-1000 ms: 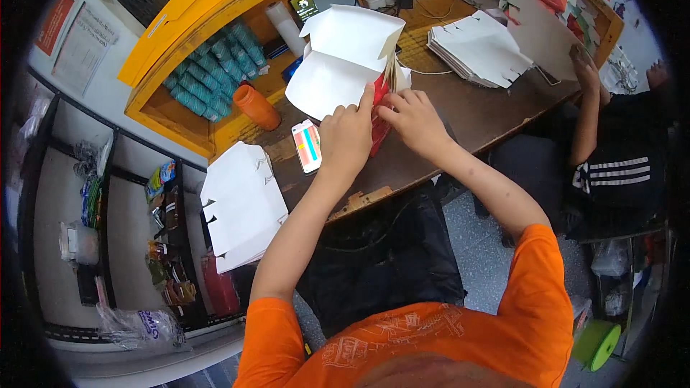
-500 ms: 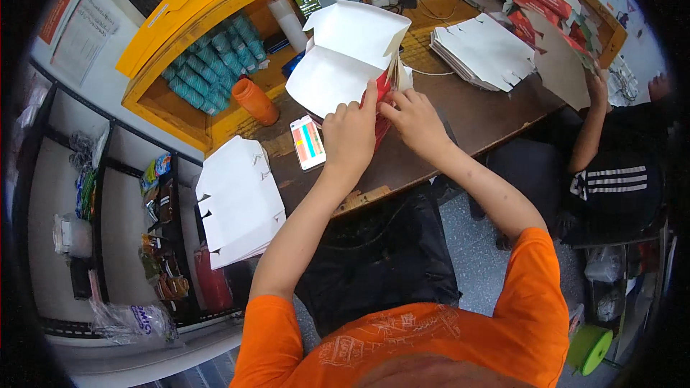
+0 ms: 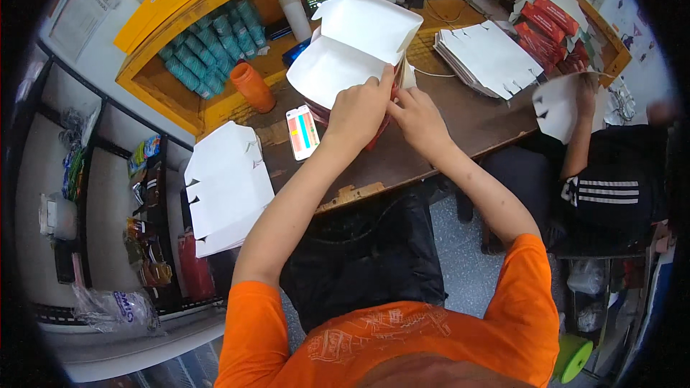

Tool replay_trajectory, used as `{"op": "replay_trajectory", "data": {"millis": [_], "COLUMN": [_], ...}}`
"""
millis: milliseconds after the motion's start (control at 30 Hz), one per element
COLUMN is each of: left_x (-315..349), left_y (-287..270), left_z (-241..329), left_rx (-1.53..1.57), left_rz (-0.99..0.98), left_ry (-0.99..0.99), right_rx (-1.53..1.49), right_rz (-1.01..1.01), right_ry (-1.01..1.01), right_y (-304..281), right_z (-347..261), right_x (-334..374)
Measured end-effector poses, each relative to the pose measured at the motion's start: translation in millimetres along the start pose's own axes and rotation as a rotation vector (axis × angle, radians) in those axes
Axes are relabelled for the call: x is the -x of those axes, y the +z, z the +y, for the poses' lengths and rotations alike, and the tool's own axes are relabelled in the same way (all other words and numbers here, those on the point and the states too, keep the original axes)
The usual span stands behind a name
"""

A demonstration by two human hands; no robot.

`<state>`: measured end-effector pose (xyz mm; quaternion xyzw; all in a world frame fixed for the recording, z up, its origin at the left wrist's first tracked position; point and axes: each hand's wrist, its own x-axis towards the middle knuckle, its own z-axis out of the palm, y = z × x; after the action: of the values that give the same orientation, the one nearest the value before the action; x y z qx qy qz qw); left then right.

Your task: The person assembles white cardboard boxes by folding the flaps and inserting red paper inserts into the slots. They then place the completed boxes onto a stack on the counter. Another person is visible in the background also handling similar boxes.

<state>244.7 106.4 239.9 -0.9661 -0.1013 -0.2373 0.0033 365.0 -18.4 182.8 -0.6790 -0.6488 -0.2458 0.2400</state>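
A partly folded cardboard box (image 3: pixel 334 72), white inside and red outside, stands on the table in front of me with its lid panel raised. My left hand (image 3: pixel 358 109) grips its near right corner, the index finger stretched along the red side. Close beside it, my right hand (image 3: pixel 420 123) pinches the same corner with thumb and fingers. The fingertips partly hide the tabs there. A lit phone (image 3: pixel 303 133) lies just left of the box.
Flat white cardboard stacks lie at the left table edge (image 3: pixel 230 187) and right back (image 3: pixel 489 57). Red folded boxes (image 3: pixel 546 25) pile at far right. A co-worker's hand (image 3: pixel 586 97) holds a cardboard sheet (image 3: pixel 557 108). An orange bottle (image 3: pixel 251 88) stands near teal rolls (image 3: pixel 208 57).
My hands stay at the box corner, the fingers shifting slightly closer on it. The co-worker's cardboard sheet has turned from its brown side to white and moved lower, away from the red boxes.
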Motion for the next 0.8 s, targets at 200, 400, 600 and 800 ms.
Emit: {"op": "replay_trajectory", "data": {"millis": [200, 400, 600, 800], "left_x": [1.7, 6.9, -12.1, -2.5], "left_y": [2.7, 23.5, -10.4, 7.9], "left_z": [-2.3, -11.9, -47.9, -116.0], "left_rx": [0.006, 0.289, 0.374, 0.393], "left_rz": [-0.035, -0.082, -0.032, 0.195], "left_ry": [0.002, -0.102, -0.009, -0.388], "right_rx": [0.009, -0.186, -0.29, -0.471], "right_rz": [0.003, -0.041, -0.135, -0.048], "right_ry": [0.003, 0.006, 0.001, 0.191], "right_y": [4.5, 8.4, -4.9, -20.2], "right_z": [-0.6, 7.3, 17.5, 22.5], "right_x": [0.6, 0.5, 1.6, 1.0]}}
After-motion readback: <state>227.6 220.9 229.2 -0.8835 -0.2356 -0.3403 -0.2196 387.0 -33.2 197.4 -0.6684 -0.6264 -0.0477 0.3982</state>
